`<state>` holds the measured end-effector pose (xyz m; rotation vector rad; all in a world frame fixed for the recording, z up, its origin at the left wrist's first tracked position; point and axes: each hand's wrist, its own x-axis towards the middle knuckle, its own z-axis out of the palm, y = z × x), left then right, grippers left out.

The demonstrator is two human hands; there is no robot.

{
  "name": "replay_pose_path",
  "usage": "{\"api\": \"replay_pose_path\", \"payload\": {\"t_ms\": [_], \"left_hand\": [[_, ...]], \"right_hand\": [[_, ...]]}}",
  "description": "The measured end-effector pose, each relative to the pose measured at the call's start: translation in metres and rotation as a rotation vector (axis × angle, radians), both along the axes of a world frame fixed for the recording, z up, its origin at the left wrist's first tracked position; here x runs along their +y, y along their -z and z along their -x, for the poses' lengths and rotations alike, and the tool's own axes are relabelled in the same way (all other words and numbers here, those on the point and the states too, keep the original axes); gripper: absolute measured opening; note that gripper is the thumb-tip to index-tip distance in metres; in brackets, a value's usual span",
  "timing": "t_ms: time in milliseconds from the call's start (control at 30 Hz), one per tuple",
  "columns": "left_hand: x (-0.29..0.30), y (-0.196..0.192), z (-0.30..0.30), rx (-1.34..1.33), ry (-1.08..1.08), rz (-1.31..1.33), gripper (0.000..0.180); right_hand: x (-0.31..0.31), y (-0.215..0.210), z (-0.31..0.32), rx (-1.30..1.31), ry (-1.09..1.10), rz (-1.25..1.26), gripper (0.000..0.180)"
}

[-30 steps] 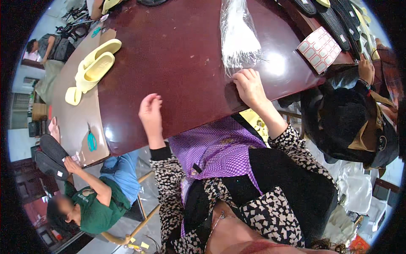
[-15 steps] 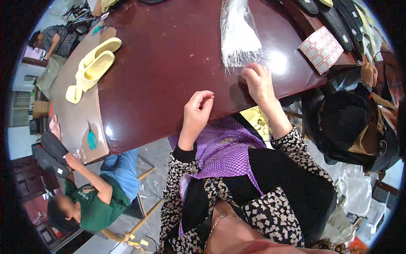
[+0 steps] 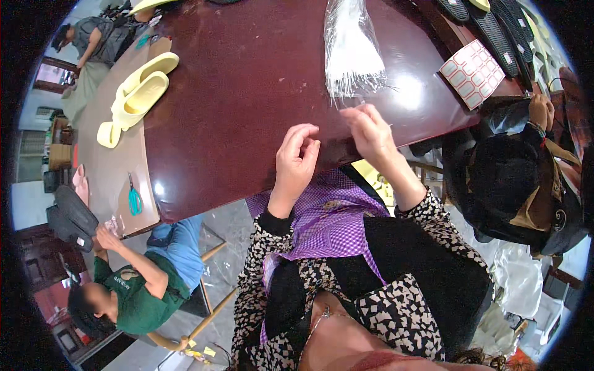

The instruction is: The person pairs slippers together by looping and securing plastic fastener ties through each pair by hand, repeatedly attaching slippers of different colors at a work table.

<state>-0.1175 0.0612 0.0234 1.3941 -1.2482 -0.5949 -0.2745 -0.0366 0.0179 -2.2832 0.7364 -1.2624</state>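
Above the near edge of the dark red table (image 3: 235, 123), my left hand (image 3: 296, 164) is half curled, with a gap between its thumb and fingertips and nothing visible in it. To its right, my right hand (image 3: 371, 135) has its fingers bent together in a pinch, slightly blurred; whatever they hold, if anything, is too small to make out. Just beyond the right hand lies a clear plastic bag (image 3: 354, 52) of thin white strands, their loose ends fanning out of its near end. Neither hand touches the bag.
Yellow slippers (image 3: 139, 99) and teal-handled scissors (image 3: 134, 199) lie at left. A sheet of red-bordered labels (image 3: 473, 74) lies right, near black slippers (image 3: 495, 37). A person in green (image 3: 145, 297) handles dark slippers (image 3: 75, 216) at left; another person (image 3: 513, 179) sits at right.
My right hand has shifted slightly left and nearer to me. My left hand has moved a little to the right, its thumb and fingertips wider apart. The bag has stayed in place.
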Motion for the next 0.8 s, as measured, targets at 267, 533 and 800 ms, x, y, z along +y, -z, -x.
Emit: {"api": "replay_pose_path", "payload": {"t_ms": [267,533,800], "left_hand": [[-0.007,0.007,-0.001,0.047,0.215,0.068,0.022],[0.005,0.021,-0.005,0.054,0.232,0.072,0.023],[0.026,0.028,-0.017,0.282,0.102,-0.004,0.007]], "right_hand": [[0.041,-0.02,-0.023,-0.232,-0.321,-0.129,0.014],[0.041,-0.023,-0.017,-0.228,-0.411,-0.403,0.012],[0.028,-0.026,-0.013,-0.167,-0.452,-0.606,0.011]]}}
